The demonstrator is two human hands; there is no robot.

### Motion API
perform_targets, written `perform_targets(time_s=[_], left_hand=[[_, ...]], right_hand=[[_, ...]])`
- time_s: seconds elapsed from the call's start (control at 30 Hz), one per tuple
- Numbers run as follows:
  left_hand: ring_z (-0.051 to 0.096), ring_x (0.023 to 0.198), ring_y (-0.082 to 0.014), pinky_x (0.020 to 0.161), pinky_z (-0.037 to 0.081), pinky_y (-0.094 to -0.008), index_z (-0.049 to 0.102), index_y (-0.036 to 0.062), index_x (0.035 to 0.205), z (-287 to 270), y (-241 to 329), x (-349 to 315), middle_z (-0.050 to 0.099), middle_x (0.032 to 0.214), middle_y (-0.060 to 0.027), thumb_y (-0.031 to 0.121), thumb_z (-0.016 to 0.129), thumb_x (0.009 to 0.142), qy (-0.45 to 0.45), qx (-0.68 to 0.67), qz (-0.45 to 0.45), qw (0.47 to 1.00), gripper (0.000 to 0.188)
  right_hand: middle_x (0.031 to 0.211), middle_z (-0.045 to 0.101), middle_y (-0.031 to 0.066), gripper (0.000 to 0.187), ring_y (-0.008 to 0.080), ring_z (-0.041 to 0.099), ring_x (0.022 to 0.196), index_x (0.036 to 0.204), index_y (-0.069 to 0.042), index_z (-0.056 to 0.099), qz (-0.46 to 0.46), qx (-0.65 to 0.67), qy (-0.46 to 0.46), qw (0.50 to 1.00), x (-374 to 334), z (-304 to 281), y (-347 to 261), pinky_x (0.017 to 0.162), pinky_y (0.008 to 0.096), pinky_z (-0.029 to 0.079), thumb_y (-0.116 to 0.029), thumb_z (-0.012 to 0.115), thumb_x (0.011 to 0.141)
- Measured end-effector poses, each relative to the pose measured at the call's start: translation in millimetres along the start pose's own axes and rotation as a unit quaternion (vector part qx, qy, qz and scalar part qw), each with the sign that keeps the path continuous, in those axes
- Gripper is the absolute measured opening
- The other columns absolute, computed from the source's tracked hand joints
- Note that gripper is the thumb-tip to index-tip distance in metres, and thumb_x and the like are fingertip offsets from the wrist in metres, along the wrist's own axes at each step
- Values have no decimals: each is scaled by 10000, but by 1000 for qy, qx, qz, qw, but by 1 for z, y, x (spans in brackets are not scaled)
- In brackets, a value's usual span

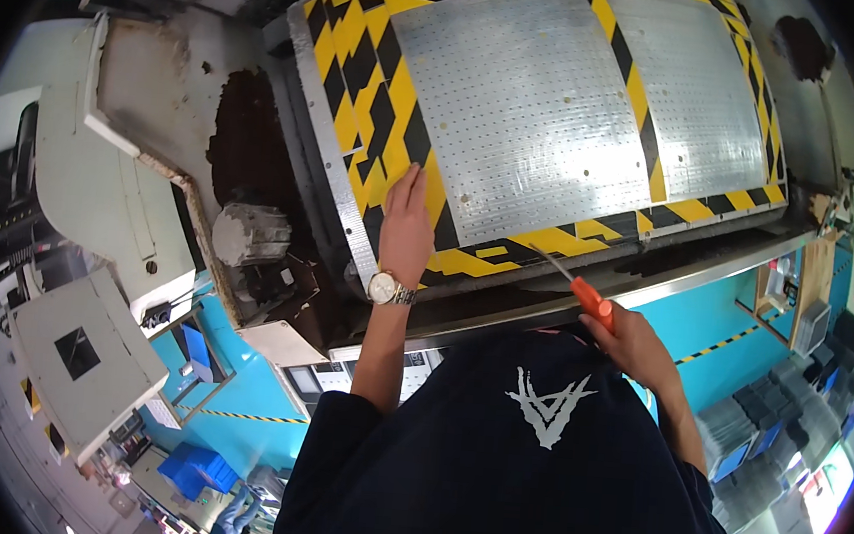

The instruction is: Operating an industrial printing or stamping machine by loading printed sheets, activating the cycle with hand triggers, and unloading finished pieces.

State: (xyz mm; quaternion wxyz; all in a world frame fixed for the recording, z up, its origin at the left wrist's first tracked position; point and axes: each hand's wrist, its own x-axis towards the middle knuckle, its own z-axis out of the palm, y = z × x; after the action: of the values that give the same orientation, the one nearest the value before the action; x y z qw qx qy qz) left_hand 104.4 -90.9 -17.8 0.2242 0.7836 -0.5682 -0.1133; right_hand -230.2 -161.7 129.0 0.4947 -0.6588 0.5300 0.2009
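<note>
A large metal plate (520,104), dotted with small holes, lies before me with yellow-and-black striped tape (375,92) along its borders and one strip across it. My left hand (408,227) rests flat on the taped left border near the front corner, fingers stretched out, a metal-band watch on the wrist. My right hand (631,345) grips the orange handle of a screwdriver (590,298) in front of the plate. The screwdriver's thin shaft points up and left, its tip at the front taped border; whether the tip touches the tape I cannot tell.
A metal rail (636,287) runs along the front edge, with a dark gap between it and the plate. To the left, a grey cylindrical part (251,233) sits beside dark residue. Beige machine housings (90,341) stand farther left. Blue bins (198,472) and a person's legs (235,513) show at lower left.
</note>
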Motion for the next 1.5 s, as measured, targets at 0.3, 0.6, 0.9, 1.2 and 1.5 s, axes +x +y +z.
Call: perform_targets(time_s=[0.3,0.6,0.9,1.2,1.5], left_hand=[[385,1462,-392,1218,312,-514,544,-16,1409,32,34,32,462,1539,-191,-33,542,883,35,105,43,993,526],[195,1556,-416,1257,115,-588,411,-26,1528,90,82,67,265,1671,-213,332,445,1053,11,147,-32,989,597],[241,1541,-393,1263,131,-552,454,18,1515,94,82,66,331,1649,-182,389,473,1048,85,92,-22,992,596],[325,1503,-396,1226,179,-625,479,-12,1475,145,207,129,393,1594,-226,400,464,1056,39,18,0,999,588],[298,1502,-394,1221,202,-599,460,37,1497,221,308,180,383,1603,-180,423,538,1016,49,68,137,987,622]], right_hand=[[785,671,276,421,476,675,764,948,63,586,-85,-131,113,981,32,4,-15,683,524,538,-351,637,1005],[796,687,294,479,464,707,765,937,82,607,-291,-160,281,900,176,-36,-105,666,511,579,-393,610,1004],[830,710,273,438,452,722,774,945,52,637,-260,-169,293,904,201,-129,-64,697,520,597,-382,601,991],[790,708,266,440,432,728,731,901,34,636,-181,-168,365,898,197,-214,59,649,513,597,-392,596,1004],[808,710,277,446,443,734,779,920,49,630,-218,-153,354,896,231,-273,75,689,510,607,-384,578,1009]])
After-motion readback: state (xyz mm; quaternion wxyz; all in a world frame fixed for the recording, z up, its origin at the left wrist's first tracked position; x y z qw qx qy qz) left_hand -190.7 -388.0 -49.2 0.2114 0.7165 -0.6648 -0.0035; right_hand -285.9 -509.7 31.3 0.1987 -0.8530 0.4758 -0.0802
